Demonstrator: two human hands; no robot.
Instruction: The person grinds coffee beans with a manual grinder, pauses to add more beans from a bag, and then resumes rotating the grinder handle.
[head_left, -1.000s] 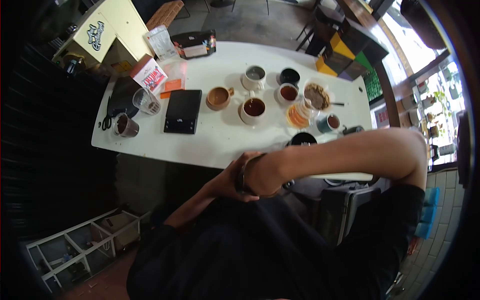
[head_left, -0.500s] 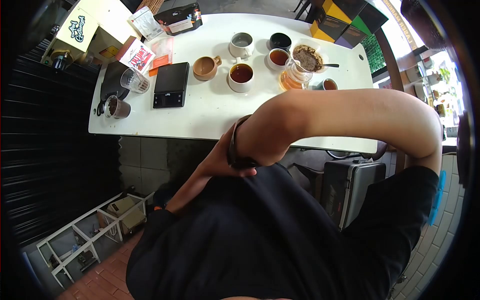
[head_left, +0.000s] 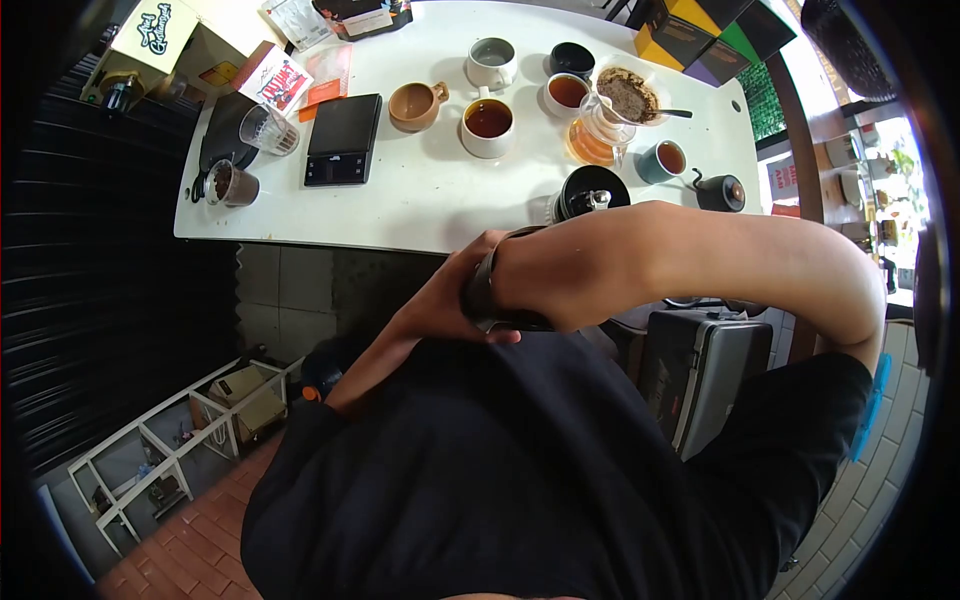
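My two hands meet at the table's near edge, in front of my dark shirt. The left hand [head_left: 440,305] reaches in from the lower left, with one fingertip showing below the dark wristband [head_left: 480,292] on my right arm. Most of its fingers are hidden. My right forearm [head_left: 720,240] crosses from the right and covers the right hand. Just beyond this forearm stands a dark round-topped container with a metal knob [head_left: 597,200], partly covered. A white mug of dark drink [head_left: 488,145] is farther back. I cannot make out anything held.
On the white table [head_left: 420,205] are a black scale [head_left: 342,150], a brown cup [head_left: 413,108], a grey-white mug [head_left: 492,75], a coffee dripper [head_left: 628,95] over a glass server [head_left: 592,145], and a teal cup [head_left: 657,165]. A glass of grounds [head_left: 235,186] sits left.
The view has shifted, so the table sits higher in it. My right forearm now appears lower against the table, uncovering the round-topped container and more of the teal cup. My hands stay together.
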